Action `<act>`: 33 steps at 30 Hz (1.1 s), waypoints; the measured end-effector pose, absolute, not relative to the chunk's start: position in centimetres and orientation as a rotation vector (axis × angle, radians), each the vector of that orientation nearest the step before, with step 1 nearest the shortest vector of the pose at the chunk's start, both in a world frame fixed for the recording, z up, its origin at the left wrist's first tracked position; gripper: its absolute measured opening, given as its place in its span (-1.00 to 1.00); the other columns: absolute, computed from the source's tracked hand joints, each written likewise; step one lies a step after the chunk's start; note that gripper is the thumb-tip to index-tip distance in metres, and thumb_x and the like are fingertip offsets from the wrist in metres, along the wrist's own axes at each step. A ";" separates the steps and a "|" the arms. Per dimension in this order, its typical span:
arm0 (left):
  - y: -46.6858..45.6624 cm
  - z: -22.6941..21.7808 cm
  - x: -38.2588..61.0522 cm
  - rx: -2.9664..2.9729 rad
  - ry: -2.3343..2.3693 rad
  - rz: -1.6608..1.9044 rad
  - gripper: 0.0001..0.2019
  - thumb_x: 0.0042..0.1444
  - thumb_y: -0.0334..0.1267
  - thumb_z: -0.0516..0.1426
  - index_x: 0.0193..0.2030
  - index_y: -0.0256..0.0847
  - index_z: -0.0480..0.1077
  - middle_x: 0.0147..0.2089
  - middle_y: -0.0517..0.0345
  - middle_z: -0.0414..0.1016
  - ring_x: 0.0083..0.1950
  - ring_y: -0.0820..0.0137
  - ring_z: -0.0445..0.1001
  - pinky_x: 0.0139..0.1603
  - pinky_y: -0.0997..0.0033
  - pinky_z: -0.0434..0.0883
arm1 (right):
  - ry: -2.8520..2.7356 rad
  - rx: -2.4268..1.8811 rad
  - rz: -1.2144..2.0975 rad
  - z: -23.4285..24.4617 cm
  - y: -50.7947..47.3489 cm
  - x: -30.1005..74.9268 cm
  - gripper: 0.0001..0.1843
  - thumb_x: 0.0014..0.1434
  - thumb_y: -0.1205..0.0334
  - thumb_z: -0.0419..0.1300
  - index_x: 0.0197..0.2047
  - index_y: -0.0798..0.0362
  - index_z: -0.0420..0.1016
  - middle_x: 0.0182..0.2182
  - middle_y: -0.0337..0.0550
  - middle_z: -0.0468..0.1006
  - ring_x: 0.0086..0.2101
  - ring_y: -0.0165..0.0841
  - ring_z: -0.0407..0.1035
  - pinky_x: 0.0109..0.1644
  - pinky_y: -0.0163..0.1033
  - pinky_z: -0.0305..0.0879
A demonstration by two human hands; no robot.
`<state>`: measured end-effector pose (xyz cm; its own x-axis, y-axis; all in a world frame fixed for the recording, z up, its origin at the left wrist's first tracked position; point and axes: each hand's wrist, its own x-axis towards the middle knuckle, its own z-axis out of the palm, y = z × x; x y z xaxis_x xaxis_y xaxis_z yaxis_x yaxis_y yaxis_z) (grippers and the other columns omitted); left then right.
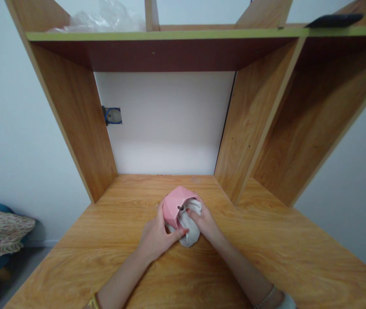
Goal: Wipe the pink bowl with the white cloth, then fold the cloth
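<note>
Fingers of the left hand [158, 235]: in the head view, we see them curled part-way round the left side of the pink pot [173, 205], thumb reaching across the near side to the white cloth [189, 238].
Fingers of the right hand [206, 219]: we see the thumb bent into the pot's mouth, pressing on the cloth; the others go behind the right rim, mostly hidden, so we cannot tell how tightly they close.
Pot's mouth: it tilts to our right and towards us, so the opening lies on the right thumb's side and that hand is the nearer to it.
Long axis: we make out none on the faceted pot; the bunched cloth runs from inside the mouth down towards the near edge.
Pot from fingers: between both hands, touching the left palm side, with the right thumb inside its rim.
Place on the surface [105, 251]: over the middle, nearer the back edge, well apart from the left edge; we cannot tell whether the pot's underside touches.
</note>
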<state>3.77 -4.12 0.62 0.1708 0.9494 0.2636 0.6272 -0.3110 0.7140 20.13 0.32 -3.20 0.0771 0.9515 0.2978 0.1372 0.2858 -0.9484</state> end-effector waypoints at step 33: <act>-4.5 1.1 3.7 2.295 1.653 0.854 -0.22 -0.12 0.03 0.10 0.24 -0.25 0.01 -0.18 -0.06 0.50 -0.22 0.10 0.48 -0.18 0.19 0.35 | -1.650 -1.499 0.572 0.0 -0.9 21.2 -0.10 -0.09 0.23 0.17 0.28 0.03 -0.17 -0.47 -0.25 0.50 -0.53 -0.38 0.33 -0.42 -0.33 0.22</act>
<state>3.72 -4.53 1.10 0.2140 0.9154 0.3410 0.8078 -0.3621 0.4651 21.18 -0.90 -0.02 0.0402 0.9638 0.2636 0.5934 0.1892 -0.7823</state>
